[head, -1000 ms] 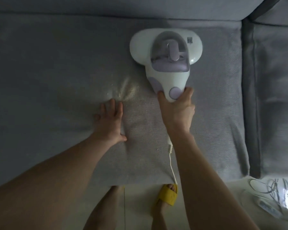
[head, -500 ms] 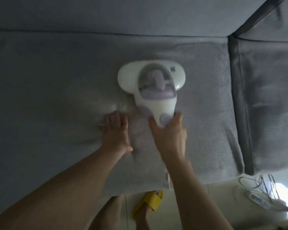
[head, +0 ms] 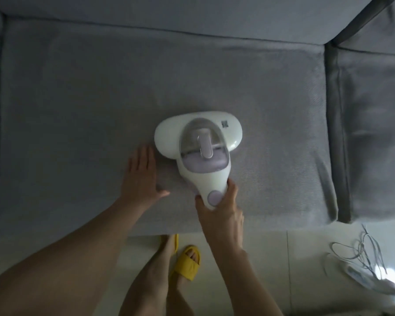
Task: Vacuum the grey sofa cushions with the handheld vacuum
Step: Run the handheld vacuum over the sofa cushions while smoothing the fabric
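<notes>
A white and lilac handheld vacuum (head: 198,142) lies flat on the middle grey seat cushion (head: 78,99), its wide head pointing toward the sofa back. My right hand (head: 221,213) grips the handle at the near end, beside a round lilac button. My left hand (head: 141,174) presses flat on the cushion just left of the vacuum's head, fingers straight.
A second grey cushion (head: 374,133) lies to the right across a dark seam, another seam runs at far left. The sofa back (head: 192,12) runs along the top. On the pale floor are my yellow slippers (head: 187,263) and a white power strip with coiled cords (head: 363,270).
The vacuum has been pulled back toward the cushion's front edge with my right hand. My left hand stays flat beside it, and the pale crumb patch is no longer seen.
</notes>
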